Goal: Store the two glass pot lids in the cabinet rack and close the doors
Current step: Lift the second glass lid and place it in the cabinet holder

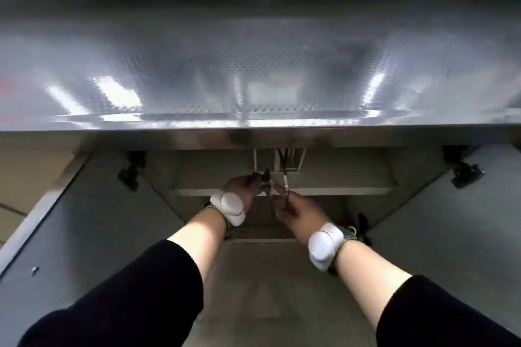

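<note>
Both of my hands reach into the open cabinet below the steel table (253, 51), each pinching one glass lid by its edge. My left hand (239, 187) is curled around the left lid (267, 177), fingers closed on its rim near a dark knob, and my right hand (296, 213) grips the right lid (286, 191) from below. Both lids stand upright and edge-on to me, so each shows only as a thin metal band with clear glass barely visible; they are just beside each other, in front of the white rack (279, 160) at the back of the cabinet. I cannot tell whether either lid already sits in a slot of the rack. White padded bands (229, 207) wrap both my wrists, and black sleeves (135, 290) cover my forearms. The left door (70, 220) and the right door (451, 220) stand swung wide open, dark hinges (131, 170) showing at their upper corners. A pale shelf (338, 191) runs across the inside behind my hands. No writing or label is readable anywhere; the table's embossed surface only reflects blurred light.
</note>
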Motion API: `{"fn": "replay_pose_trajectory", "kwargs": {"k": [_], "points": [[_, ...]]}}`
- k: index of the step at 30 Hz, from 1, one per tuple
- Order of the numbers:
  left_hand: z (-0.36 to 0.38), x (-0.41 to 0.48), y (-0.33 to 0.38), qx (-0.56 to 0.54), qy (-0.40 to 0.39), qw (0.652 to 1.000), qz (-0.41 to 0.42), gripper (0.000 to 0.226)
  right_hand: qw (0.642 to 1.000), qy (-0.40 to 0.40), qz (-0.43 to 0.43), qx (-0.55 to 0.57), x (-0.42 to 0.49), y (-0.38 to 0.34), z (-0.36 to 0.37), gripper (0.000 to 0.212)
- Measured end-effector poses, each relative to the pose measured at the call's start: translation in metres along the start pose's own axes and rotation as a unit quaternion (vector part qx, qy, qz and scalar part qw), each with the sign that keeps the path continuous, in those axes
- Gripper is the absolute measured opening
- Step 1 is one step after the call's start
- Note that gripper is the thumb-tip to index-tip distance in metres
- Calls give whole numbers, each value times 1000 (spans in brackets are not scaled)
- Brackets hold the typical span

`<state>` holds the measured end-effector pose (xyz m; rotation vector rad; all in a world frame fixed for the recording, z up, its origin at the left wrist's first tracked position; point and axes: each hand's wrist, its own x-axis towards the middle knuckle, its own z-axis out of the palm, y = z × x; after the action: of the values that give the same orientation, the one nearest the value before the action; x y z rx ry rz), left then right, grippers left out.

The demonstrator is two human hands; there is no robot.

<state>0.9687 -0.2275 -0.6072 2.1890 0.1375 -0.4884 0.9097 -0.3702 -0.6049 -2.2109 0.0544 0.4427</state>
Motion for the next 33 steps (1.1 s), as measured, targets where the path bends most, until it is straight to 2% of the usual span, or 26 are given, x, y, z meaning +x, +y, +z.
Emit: {"fn": "replay_pose_trajectory", "kwargs": {"k": [6, 12, 16, 22, 26, 30, 33], "points": [[5, 31, -16, 40, 61, 993, 90, 40, 997, 54, -51, -14, 28, 10, 13, 37], [6, 51, -24, -19, 138, 975, 173, 38, 988, 112, -109, 18, 48, 20, 27, 37], [5, 56, -27, -48, 152, 962, 223, 43, 984, 121, -131, 0, 52, 19, 32, 42], [-9, 68, -22, -17, 155, 963, 219, 37, 979, 156, -129, -29, 69, 8, 35, 34], [-20, 77, -5, -28, 126, 971, 201, 35, 973, 192, -127, -26, 86, -3, 27, 31], [-22, 76, 6, -66, 141, 965, 212, 36, 972, 202, -114, -33, 99, -14, 14, 33], [-22, 74, 8, -70, 120, 964, 227, 36, 968, 217, -121, -20, 113, -23, 8, 30]]}}
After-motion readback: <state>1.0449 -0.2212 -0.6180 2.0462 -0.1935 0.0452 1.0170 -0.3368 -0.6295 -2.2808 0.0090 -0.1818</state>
